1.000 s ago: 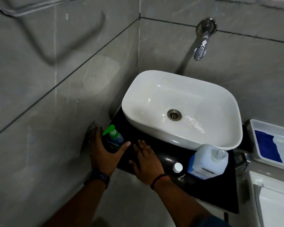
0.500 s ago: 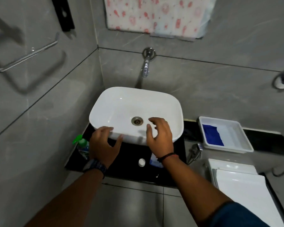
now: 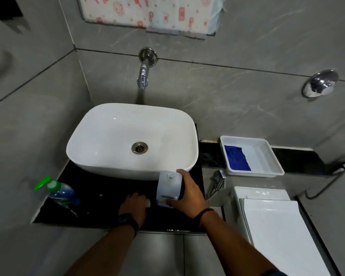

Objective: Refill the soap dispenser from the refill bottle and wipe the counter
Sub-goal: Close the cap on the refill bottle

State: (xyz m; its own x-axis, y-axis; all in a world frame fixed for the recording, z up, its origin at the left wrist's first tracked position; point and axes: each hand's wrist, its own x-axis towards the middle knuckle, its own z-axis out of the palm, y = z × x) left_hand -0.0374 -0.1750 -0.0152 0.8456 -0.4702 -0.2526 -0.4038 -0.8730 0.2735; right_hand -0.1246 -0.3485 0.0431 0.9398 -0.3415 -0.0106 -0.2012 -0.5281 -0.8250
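The white refill bottle (image 3: 168, 187) stands on the black counter (image 3: 100, 188) in front of the basin, its mouth uncapped. My right hand (image 3: 189, 196) wraps around its right side and base. Just left of the bottle, my left hand (image 3: 132, 206) rests palm down over the small white cap (image 3: 148, 203), of which only an edge shows. The soap dispenser (image 3: 61, 193), a clear blue-green bottle with a green pump, stands alone at the counter's left end against the wall.
A white basin (image 3: 112, 166) fills the back of the counter under a chrome wall tap (image 3: 142, 78). A white tray (image 3: 267, 154) holding a blue cloth (image 3: 236, 157) sits on the ledge to the right. A white toilet tank (image 3: 267, 216) stands lower right.
Both hands left the basin's front rim and came down to the counter. My right hand took hold of the refill bottle; my left hand settled over the cap. The camera view has shifted.
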